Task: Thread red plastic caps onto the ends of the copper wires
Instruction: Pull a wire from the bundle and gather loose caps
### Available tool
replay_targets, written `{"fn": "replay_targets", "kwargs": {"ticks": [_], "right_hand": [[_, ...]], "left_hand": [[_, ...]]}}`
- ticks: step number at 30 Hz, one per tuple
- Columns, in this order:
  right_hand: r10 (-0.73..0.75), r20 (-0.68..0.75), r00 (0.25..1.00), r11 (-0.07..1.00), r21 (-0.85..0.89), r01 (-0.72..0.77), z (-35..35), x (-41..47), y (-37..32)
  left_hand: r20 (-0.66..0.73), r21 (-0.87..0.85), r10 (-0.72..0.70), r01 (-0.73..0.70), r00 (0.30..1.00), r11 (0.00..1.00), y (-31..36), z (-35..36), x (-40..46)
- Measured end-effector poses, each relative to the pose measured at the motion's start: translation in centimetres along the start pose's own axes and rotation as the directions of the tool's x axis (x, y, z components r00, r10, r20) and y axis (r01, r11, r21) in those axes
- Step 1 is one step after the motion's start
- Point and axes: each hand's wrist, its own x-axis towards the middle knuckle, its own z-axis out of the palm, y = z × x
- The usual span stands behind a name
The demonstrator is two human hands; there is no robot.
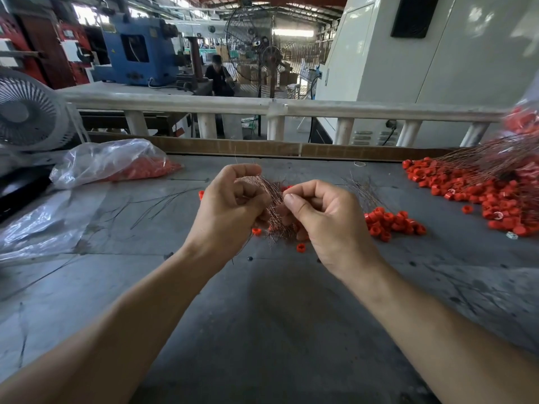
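A bundle of copper wires [272, 208] is gripped in the left hand [230, 205] so one end can be pinched by the right hand [318, 217]; loose red caps [390, 224] are kept near.

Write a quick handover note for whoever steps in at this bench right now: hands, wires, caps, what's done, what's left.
Left hand: grips the copper wire bundle above the table.
Right hand: pinches at the bundle, apparently a single wire; no cap visible in its grip.
Loose red caps: small pile just right of the hands; more in the plastic bag far left.
Done: capped wires heaped far right.
Left: cap the held bundle.
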Motion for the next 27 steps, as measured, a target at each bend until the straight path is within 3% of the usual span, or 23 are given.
{"fn": "replay_targets", "kwargs": {"ticks": [2, 5, 7, 9, 12, 22, 24, 26, 27], "right_hand": [[-0.126, -0.062, 0.990, 0.965, -0.239, 0.108, -0.4, 0.2, 0.2], [-0.401, 0.023, 0.916, 0.680, -0.662, 0.314, -1.0, 0.5, -0.2], [-0.427, 0.136, 0.894, 0.512, -0.779, 0.363, -1.2, 0.6, -0.5], [-0.386, 0.217, 0.897, 0.435, -0.814, 0.384, -1.0, 0.6, -0.7], [-0.350, 0.255, 0.901, 0.473, -0.782, 0.405, -0.9, 0.3, -1.0], [-0.230, 0.199, 0.953, 0.608, -0.735, 0.300, -2.0, 0.3, -0.9], [-0.217, 0.121, 0.969, 0.677, -0.696, 0.239, -2.8, 0.4, -0.5], [-0.179, 0.073, 0.981, 0.749, -0.636, 0.184, -3.2, 0.6, -0.1], [-0.131, 0.076, 0.988, 0.800, -0.580, 0.151, -3.2, 0.6, 0.0]], "left_hand": [[0.022, 0.017, -0.016, 0.016, 1.000, 1.000, 0.0, 0.0, 0.0], [0.045, 0.110, -0.011, 0.006, 0.999, 0.994, 0.2, 0.2, 0.0], [0.025, 0.188, 0.015, -0.019, 1.000, 0.982, 0.3, 0.1, 0.2], [0.011, 0.302, 0.056, -0.057, 0.998, 0.952, 0.2, -0.1, 0.3], [0.037, 0.467, 0.152, -0.152, 0.988, 0.871, -0.1, -0.3, 0.2], [0.172, 0.627, 0.362, -0.385, 0.916, 0.677, 0.3, -2.4, 0.7], [0.047, 0.532, 0.321, -0.296, 0.946, 0.794, 0.3, -3.0, 0.9], [-0.076, 0.236, 0.169, -0.147, 0.983, 0.961, 0.6, -2.8, 0.9], [-0.103, 0.091, 0.104, -0.095, 0.989, 0.991, 0.7, -2.7, 0.8]]}}
